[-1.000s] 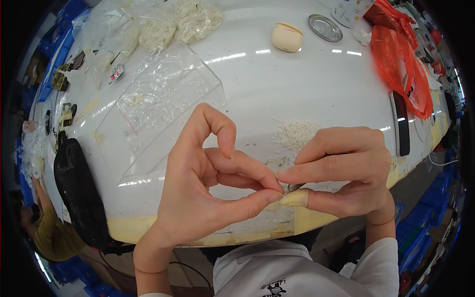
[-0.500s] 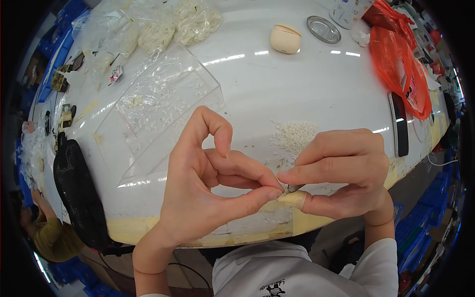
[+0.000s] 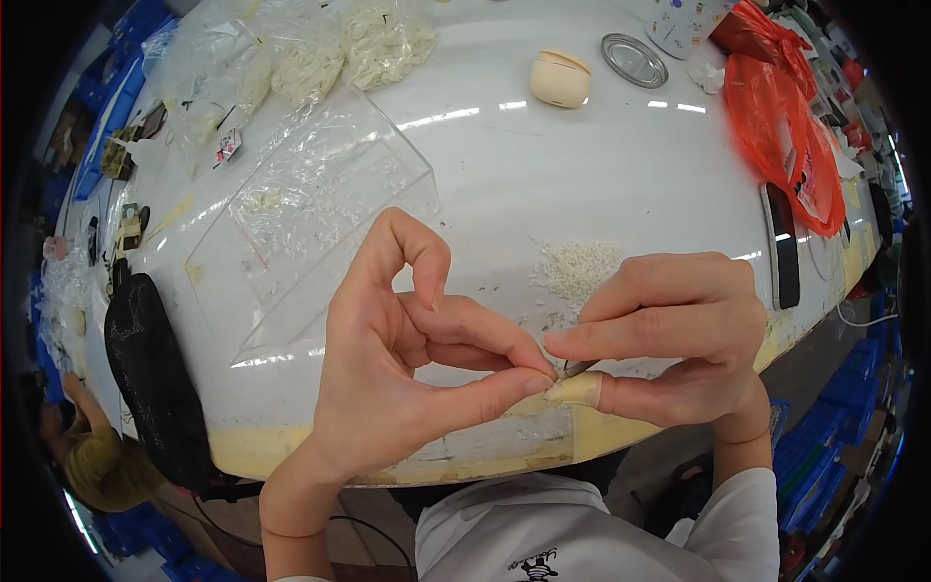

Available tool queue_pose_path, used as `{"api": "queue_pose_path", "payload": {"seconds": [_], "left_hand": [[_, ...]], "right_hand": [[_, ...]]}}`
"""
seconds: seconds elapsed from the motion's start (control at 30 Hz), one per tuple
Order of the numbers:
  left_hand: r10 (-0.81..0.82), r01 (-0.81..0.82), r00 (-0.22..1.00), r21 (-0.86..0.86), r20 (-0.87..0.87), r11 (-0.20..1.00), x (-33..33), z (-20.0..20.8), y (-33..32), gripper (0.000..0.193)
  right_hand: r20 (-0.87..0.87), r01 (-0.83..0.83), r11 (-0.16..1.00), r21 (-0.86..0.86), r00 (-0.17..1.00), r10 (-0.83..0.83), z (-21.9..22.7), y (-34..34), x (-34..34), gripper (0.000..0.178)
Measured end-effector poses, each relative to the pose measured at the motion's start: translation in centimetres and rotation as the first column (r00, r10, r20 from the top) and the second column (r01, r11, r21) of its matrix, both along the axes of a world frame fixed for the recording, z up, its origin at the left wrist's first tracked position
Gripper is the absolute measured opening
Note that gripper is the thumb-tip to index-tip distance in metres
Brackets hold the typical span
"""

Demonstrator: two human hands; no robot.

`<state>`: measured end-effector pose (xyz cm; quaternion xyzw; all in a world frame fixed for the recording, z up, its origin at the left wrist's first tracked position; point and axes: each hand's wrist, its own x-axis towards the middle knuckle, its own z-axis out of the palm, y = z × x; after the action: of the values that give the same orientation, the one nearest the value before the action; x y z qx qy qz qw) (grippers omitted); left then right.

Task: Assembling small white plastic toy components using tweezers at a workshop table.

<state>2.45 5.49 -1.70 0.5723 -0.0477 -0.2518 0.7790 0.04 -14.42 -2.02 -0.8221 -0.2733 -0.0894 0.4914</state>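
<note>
My left hand (image 3: 373, 383) pinches thumb against fingertips at the table's near edge, its index finger curled up and apart. Whatever sits in that pinch is too small to make out. Close against it, my right hand (image 3: 679, 335) grips a small, thin, grey metal tool (image 3: 581, 368) between thumb and fingers, its tip at the left fingertips. Yellowish tape (image 3: 579, 390) wraps the right thumb. Just beyond the right fingers lies a heap of tiny white pieces (image 3: 574, 267), partly hidden by that hand.
A clear plastic tray (image 3: 423, 178) with scattered white bits lies left, below bags of pale pieces (image 3: 373, 44). Further off are a cream case (image 3: 560, 80) and a round metal lid (image 3: 634, 58). A phone (image 3: 782, 247), red bag (image 3: 776, 136) and black pouch (image 3: 155, 378) flank the hands.
Both hands stay almost in place. The left index finger and wrist have shifted very slightly left; the pinch and the metal tool still meet at the same spot.
</note>
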Motion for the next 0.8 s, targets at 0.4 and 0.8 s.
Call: {"api": "queue_pose_path", "payload": {"seconds": [0.4, 0.8], "left_hand": [[0.003, -0.003, 1.0, 0.019, 0.008, 1.0, -0.1, -0.2, -0.4, 0.07], [-0.025, 0.008, 0.985, -0.095, -0.172, 0.995, 0.2, 0.6, 0.0, 0.062]], "right_hand": [[0.029, -0.012, 0.999, -0.052, 0.999, 0.014, -0.1, -0.4, 0.0, 0.026], [-0.053, 0.045, 0.997, 0.061, 0.998, -0.042, 1.4, 0.0, -0.1, 0.03]]}}
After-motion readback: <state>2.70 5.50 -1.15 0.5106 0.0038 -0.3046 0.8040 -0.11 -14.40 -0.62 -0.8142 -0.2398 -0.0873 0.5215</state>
